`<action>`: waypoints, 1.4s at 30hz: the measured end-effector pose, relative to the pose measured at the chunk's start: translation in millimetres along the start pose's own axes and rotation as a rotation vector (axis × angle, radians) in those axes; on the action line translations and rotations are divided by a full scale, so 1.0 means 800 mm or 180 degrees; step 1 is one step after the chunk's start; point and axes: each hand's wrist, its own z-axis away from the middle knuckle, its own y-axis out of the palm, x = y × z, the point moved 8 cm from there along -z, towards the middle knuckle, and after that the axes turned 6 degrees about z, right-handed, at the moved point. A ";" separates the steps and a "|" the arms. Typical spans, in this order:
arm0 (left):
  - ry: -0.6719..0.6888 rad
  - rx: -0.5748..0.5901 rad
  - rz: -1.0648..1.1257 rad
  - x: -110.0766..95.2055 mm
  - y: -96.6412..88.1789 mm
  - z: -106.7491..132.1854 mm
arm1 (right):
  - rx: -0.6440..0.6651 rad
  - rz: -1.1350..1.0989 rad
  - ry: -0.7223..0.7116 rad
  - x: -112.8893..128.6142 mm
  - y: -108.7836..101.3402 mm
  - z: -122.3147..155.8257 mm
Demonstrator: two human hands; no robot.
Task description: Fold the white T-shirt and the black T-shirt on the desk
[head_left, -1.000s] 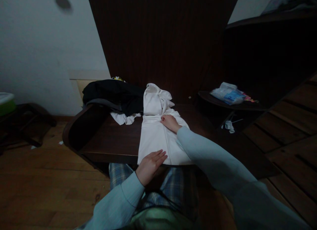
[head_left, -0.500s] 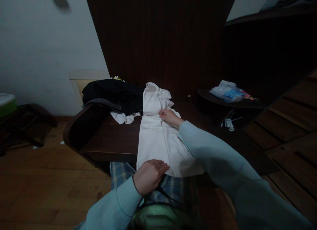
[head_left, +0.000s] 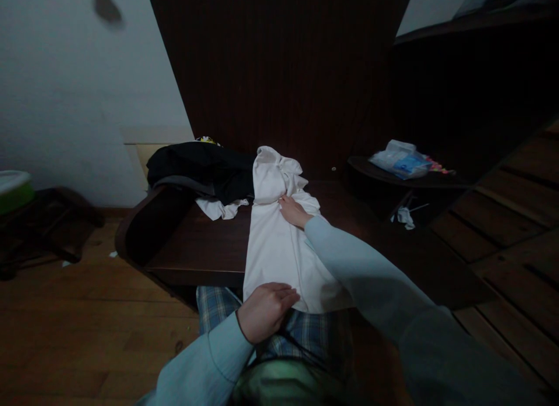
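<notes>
Where white garment [head_left: 279, 254] overhangs the table [head_left: 196, 249], left hand [head_left: 266, 310] pinching its hem, right hand [head_left: 293, 211] flat farther up.

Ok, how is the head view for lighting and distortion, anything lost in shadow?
Head view: dim and underexposed; the white garment is brightest, with the left hand and right hand still readable. Head view: the dark panel behind sinks to black, and the wide angle tilts the wall lines.

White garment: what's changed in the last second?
The left hand went from flat to a closed grip on the near hem of the white garment and drew it past the table edge. The right hand stays pressed on its upper part; the black clothes are unmoved.
</notes>
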 end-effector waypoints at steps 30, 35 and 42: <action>-0.0738 -0.0126 -0.0693 0.158 -0.020 -0.142 | 0.0461 -0.0802 0.1069 -0.120 -0.050 0.114; -0.0806 -0.0185 -0.0678 0.175 -0.024 -0.156 | 0.0189 -0.0717 0.1315 -0.126 -0.050 0.106; -0.1097 -0.0208 -0.0553 0.222 -0.043 -0.182 | -0.0329 -0.1343 0.1579 -0.142 -0.063 0.111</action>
